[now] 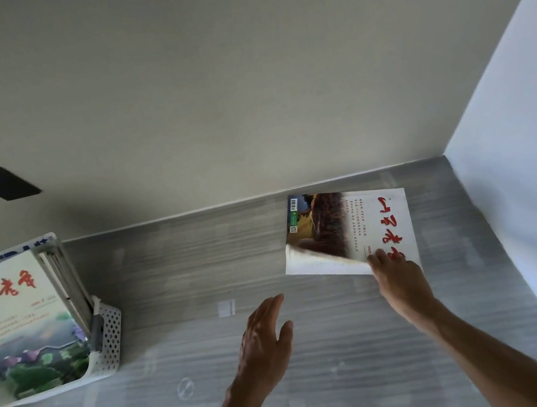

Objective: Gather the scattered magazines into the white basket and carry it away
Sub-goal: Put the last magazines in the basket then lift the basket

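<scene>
One magazine (360, 225) with red lettering lies on the grey table (200, 264) at the back right, near the wall corner. My right hand (400, 279) grips its near right corner, and the cover there curls upward. My left hand (265, 338) hovers over the table's middle, fingers apart, holding nothing, left of and nearer than the magazine. The white perforated basket (109, 336) stands at the left edge, holding several magazines (17, 318); the front one shows red lettering and a green landscape.
A pale wall runs along the table's back and a white wall (514, 168) closes the right side. A dark rectangular plate (2, 183) is set in the back wall at left. Small bits of clear tape (226, 308) mark the tabletop.
</scene>
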`<move>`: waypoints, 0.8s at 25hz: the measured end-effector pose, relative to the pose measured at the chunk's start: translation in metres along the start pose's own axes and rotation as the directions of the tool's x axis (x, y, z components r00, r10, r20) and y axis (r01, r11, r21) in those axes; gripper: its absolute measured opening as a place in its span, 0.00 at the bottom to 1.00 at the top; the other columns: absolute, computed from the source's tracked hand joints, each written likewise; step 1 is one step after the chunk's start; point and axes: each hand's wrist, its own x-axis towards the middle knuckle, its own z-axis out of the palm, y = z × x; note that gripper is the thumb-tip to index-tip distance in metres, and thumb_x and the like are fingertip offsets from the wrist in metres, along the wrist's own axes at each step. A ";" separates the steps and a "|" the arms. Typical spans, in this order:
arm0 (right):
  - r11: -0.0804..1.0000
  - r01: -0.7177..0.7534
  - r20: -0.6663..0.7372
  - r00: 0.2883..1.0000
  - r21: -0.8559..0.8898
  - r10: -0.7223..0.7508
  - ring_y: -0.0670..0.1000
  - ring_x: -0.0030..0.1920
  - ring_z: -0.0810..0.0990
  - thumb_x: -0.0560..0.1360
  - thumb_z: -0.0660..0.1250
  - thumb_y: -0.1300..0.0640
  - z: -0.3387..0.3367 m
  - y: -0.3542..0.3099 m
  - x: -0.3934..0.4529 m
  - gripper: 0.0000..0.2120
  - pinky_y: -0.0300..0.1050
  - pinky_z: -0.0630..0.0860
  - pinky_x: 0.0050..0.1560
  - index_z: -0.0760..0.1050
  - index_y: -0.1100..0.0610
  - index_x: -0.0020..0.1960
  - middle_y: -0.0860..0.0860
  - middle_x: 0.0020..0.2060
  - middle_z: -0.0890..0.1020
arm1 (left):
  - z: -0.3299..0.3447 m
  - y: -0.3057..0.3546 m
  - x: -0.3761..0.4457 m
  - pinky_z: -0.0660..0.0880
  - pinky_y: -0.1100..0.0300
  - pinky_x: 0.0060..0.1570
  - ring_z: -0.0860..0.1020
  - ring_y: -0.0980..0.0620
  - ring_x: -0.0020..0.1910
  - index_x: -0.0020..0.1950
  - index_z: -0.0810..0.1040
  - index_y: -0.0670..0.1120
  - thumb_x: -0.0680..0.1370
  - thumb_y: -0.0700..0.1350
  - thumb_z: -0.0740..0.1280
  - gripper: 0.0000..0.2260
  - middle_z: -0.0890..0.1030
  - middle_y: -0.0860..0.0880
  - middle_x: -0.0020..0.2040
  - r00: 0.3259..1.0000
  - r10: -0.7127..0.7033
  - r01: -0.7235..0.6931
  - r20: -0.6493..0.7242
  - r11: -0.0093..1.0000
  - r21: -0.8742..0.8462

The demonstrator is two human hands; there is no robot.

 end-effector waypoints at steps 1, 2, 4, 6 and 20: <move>0.999 -0.015 -0.049 0.999 0.037 0.016 0.53 0.45 0.85 0.75 0.66 0.61 -0.001 0.002 0.000 0.14 0.49 0.84 0.41 0.75 0.59 0.60 0.55 0.53 0.83 | 0.000 -0.002 -0.001 0.60 0.57 0.73 0.61 0.53 0.75 0.76 0.61 0.51 0.81 0.48 0.60 0.23 0.65 0.51 0.76 1.000 -0.004 0.004 -0.004 1.000 0.004; 0.996 -0.024 -0.084 0.996 0.082 0.031 0.52 0.44 0.85 0.75 0.67 0.62 -0.004 0.002 0.001 0.13 0.49 0.84 0.40 0.76 0.58 0.59 0.55 0.52 0.85 | -0.001 -0.004 -0.002 0.60 0.58 0.72 0.62 0.53 0.75 0.76 0.62 0.50 0.81 0.47 0.60 0.23 0.65 0.51 0.75 1.000 0.000 0.000 -0.013 1.000 0.009; 0.990 -0.003 -0.093 0.996 0.142 0.017 0.52 0.43 0.86 0.73 0.67 0.64 -0.008 -0.002 -0.006 0.13 0.48 0.84 0.40 0.79 0.55 0.56 0.53 0.49 0.86 | -0.005 -0.008 -0.005 0.62 0.61 0.69 0.67 0.50 0.72 0.72 0.68 0.47 0.80 0.43 0.62 0.20 0.71 0.49 0.72 0.997 0.035 -0.034 -0.063 0.999 0.024; 0.972 0.053 -0.090 0.995 0.229 -0.033 0.49 0.39 0.85 0.67 0.71 0.65 -0.008 -0.013 -0.030 0.14 0.42 0.81 0.35 0.81 0.50 0.48 0.49 0.42 0.87 | -0.013 -0.013 -0.010 0.67 0.60 0.63 0.75 0.46 0.64 0.65 0.76 0.44 0.77 0.39 0.63 0.16 0.79 0.45 0.63 0.971 0.127 -0.118 -0.201 0.991 0.059; 0.848 -0.309 0.306 0.934 0.430 0.185 0.56 0.72 0.62 0.71 0.66 0.51 0.018 -0.093 -0.164 0.26 0.51 0.68 0.68 0.69 0.49 0.69 0.48 0.74 0.63 | 0.049 -0.053 0.001 0.74 0.51 0.57 0.76 0.40 0.60 0.66 0.70 0.50 0.71 0.46 0.69 0.23 0.78 0.42 0.59 0.897 -0.407 0.433 0.176 0.888 -0.156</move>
